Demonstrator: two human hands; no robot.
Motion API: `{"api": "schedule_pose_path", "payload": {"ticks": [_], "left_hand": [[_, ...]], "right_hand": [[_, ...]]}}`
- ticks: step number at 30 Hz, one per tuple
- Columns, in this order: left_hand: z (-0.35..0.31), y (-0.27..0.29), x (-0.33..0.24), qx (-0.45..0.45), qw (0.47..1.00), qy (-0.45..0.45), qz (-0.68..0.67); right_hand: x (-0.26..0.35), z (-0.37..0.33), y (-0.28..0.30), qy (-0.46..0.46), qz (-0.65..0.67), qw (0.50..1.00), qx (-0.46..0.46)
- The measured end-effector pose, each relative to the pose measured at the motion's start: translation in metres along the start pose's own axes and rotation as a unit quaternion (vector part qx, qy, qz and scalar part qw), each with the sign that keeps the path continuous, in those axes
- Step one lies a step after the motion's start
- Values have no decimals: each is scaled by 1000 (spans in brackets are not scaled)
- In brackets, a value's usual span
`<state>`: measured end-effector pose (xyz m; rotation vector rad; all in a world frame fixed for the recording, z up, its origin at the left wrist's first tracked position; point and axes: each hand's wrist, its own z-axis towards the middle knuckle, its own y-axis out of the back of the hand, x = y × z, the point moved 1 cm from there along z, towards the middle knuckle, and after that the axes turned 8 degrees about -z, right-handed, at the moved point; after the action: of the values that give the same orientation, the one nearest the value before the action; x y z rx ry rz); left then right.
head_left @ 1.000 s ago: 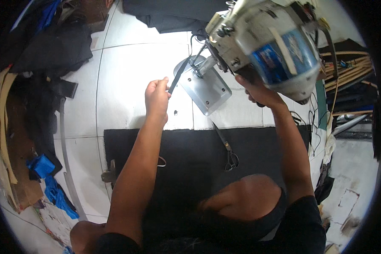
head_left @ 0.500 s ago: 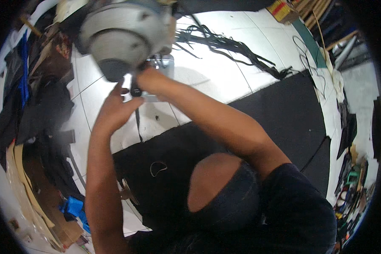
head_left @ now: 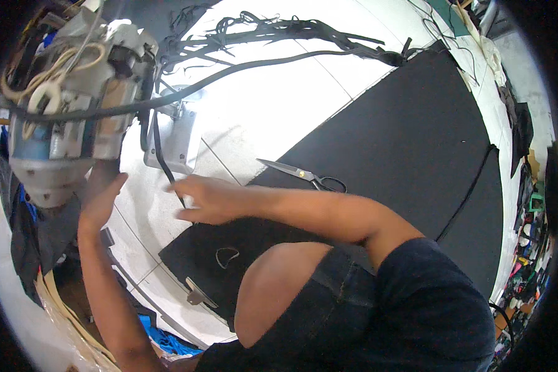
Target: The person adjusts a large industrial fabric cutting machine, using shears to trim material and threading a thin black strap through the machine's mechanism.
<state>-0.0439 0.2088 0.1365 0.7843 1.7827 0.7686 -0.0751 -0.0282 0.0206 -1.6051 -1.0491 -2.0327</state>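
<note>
A bulky grey motor-driven machine [head_left: 49, 177] with a rounded housing, which resembles an upright cloth cutter, fills the upper left. A flat metal base plate [head_left: 173, 146] is below it on the white floor. My left hand [head_left: 99, 198] is against the housing's lower right side, thumb raised; its other fingers are hidden or blurred. To the right, my right hand [head_left: 208, 199] reaches leftward, thumb and forefinger apart. A narrow black strip [head_left: 161, 155] runs down from the machine past those fingertips; whether they touch it is unclear.
Scissors [head_left: 297, 170] lie on a large black fabric sheet [head_left: 403, 149], right of my hand. A thin pale loop [head_left: 227, 257] rests nearer my leg. Tangled black strips [head_left: 279, 31] spread across the far floor. A thick black cable [head_left: 229, 67] crosses in front. Blue material [head_left: 167, 338] is at lower left.
The machine now appears farther left, partly from the view shifting. My right hand has come away from beside it, toward me. The scissors have come into view on the fabric.
</note>
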Motion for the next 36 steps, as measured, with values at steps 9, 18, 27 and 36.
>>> {"api": "schedule_pose_path", "payload": {"ticks": [9,18,27,36], "left_hand": [[10,71,109,-5,994,61,90],[-4,64,162,-115,992,41,33],[-68,-27,229,-206,726,188,-628],[18,-121,58,-220,664,153,-698]], "right_hand": [[-53,-196,71,-242,-377,887,-114],[-58,-235,94,-298,-318,898,-64],[-62,-225,103,-360,-269,893,31],[-57,-109,47,-310,33,950,-6]]}}
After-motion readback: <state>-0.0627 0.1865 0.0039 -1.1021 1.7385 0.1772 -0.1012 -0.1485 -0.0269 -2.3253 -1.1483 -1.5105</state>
